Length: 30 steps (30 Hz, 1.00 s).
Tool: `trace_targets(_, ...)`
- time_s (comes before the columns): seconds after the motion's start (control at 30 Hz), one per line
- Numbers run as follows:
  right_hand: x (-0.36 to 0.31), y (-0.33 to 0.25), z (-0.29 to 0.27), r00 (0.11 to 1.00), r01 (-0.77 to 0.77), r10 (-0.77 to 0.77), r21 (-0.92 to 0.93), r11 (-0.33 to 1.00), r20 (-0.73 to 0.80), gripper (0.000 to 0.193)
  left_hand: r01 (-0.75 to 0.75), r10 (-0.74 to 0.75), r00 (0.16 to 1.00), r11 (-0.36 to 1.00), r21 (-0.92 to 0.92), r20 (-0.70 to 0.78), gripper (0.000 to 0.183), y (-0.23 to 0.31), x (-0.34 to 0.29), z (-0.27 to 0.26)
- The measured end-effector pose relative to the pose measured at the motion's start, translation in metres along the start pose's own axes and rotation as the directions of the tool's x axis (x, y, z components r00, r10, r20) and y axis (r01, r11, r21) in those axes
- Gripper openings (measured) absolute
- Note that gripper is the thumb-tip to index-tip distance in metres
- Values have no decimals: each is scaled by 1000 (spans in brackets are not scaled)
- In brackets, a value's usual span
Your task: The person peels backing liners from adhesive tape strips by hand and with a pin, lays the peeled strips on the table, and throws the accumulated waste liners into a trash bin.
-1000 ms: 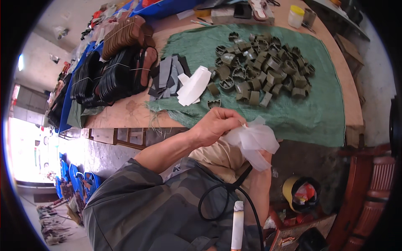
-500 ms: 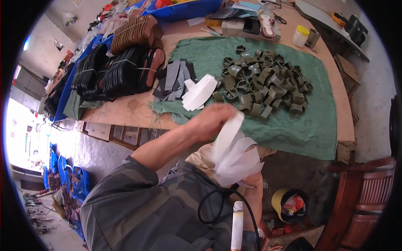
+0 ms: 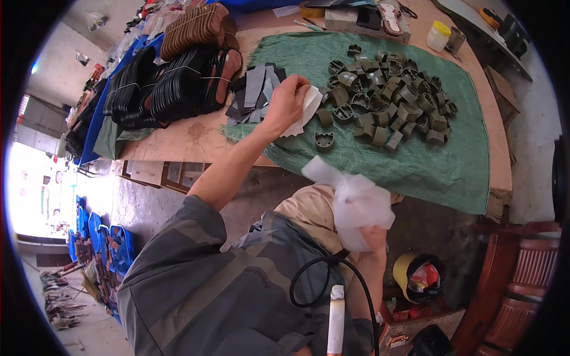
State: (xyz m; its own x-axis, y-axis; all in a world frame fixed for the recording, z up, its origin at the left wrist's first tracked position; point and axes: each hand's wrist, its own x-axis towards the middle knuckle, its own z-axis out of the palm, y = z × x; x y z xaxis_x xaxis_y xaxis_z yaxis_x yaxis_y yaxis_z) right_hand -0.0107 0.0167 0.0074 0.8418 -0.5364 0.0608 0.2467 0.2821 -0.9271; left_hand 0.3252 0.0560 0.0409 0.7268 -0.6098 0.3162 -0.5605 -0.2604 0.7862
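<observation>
My left hand [image 3: 289,102] is over a small stack of white strips [image 3: 310,108] on the table, its fingers closed at the stack's upper end. Lower down, in front of my body, my right hand [image 3: 374,237] grips a fanned bundle of translucent white strips [image 3: 359,204]. Just left of the stack lie loose grey strips [image 3: 255,86]. A heap of olive-green, heel-shaped blocks [image 3: 389,98] covers much of the green woven sheet [image 3: 439,178]. One separate olive block [image 3: 324,140] lies nearer to me, below the white stack.
Bundled black soles [image 3: 178,86] and brown soles [image 3: 193,32] stand at the table's left. At the far right is a yellow-lidded jar [image 3: 438,35]. A wooden chair [image 3: 522,285] and a yellow bucket [image 3: 407,276] are at lower right. A cigarette [image 3: 336,320] juts up from the lower edge.
My left hand has moved up and away from the bundle to the white stack on the table. My right hand still holds the bundle. The whole view has shifted slightly.
</observation>
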Motion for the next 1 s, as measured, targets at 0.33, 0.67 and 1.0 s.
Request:
trace_targets(0.33, 12, 2, 2, 981, 128, -122, 34, 991, -152, 24, -148, 159, 987, 866, 479, 18, 18, 2, 6, 8)
trace_targets(0.67, 34, -11, 6, 956, 113, -167, -223, 968, -240, 35, -248, 313, 947, 857, 453, -75, 36, -15, 3, -7)
trace_targets(1.0, 42, -36, 11, 989, 60, -14, 316, 947, -148, 34, 24, 420, 837, 612, -791, 350, 110, 113, -90, 23)
